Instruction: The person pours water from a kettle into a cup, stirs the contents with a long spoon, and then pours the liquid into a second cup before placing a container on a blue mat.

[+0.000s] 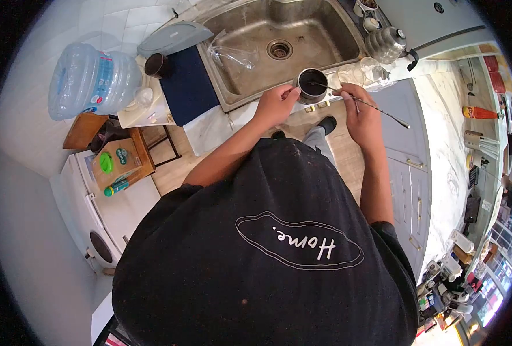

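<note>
A metal cup (309, 99) with dark contents is held over the sink's front edge. My left hand (278, 105) is closed on the cup's left side. Between the fingers of my right hand (359, 112) is a long, twisted bar spoon (386, 113). The spoon's far end reaches into the cup, and its other end points out to the right. The tip of the spoon is not clearly visible in the dark contents. Clear glass vessels (357, 73) stand just right of the cup.
Behind the cup lies a steel sink (228, 98) with a clear plastic bag (233, 56) in it. A kettle (386, 45) stands at the right. On the left are a dark cup (157, 66), a navy mat (189, 86) and a large water bottle (94, 81).
</note>
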A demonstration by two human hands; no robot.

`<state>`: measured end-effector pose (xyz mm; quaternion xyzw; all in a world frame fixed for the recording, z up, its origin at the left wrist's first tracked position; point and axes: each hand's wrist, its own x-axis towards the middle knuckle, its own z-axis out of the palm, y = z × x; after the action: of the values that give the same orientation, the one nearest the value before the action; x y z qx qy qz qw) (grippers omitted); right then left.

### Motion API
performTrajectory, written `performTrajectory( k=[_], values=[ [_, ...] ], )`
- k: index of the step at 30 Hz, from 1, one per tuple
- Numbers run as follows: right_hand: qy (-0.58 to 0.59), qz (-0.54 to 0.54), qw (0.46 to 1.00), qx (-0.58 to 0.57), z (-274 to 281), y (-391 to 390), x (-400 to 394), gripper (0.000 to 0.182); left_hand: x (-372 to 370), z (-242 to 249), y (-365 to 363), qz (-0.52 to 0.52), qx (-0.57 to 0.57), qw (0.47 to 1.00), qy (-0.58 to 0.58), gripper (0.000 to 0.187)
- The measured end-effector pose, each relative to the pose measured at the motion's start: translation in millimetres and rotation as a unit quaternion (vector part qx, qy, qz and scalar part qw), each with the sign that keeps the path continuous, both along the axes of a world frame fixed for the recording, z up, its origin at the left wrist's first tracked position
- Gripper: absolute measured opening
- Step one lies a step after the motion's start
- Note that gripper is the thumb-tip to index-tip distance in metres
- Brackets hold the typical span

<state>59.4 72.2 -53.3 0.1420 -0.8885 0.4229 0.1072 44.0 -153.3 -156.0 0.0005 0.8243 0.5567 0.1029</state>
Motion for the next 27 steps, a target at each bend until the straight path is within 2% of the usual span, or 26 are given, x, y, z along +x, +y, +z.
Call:
performTrajectory(
  k=[5,8,14,20,23,27],
  values=[
    [-0.008,-0.009,0.999,0.03,-2.4,-0.1,-8.9,0.009,-1.7,-2.1,-1.5,-0.006,-0.023,1.0,-0.007,0.039],
    [-0.038,-0.017,0.999,-0.004,4.1,6.2,-5.3,0.01,0.7,2.6,-0.3,0.001,-0.007,1.0,-0.006,0.039],
    [-0.005,0.01,1.0,-0.012,-5.4,-1.8,-5.1,0.01,0.3,3.6,0.0,-0.014,0.01,1.0,-0.02,0.039],
    [-0.038,-0.035,0.999,-0.001,0.8,3.6,-8.7,0.011,0.5,0.9,-0.4,-0.018,-0.007,1.0,-0.022,0.039],
    [0.018,-0.003,0.999,0.039,-4.5,12.4,-5.7,0.011,1.0,13.6,-0.8,-0.022,-0.039,0.999,-0.027,0.038],
    [0.016,0.019,0.999,0.037,-1.1,0.1,-8.7,0.013,-0.9,6.6,-1.2,-0.021,-0.035,0.999,0.008,0.036]
  ],
)
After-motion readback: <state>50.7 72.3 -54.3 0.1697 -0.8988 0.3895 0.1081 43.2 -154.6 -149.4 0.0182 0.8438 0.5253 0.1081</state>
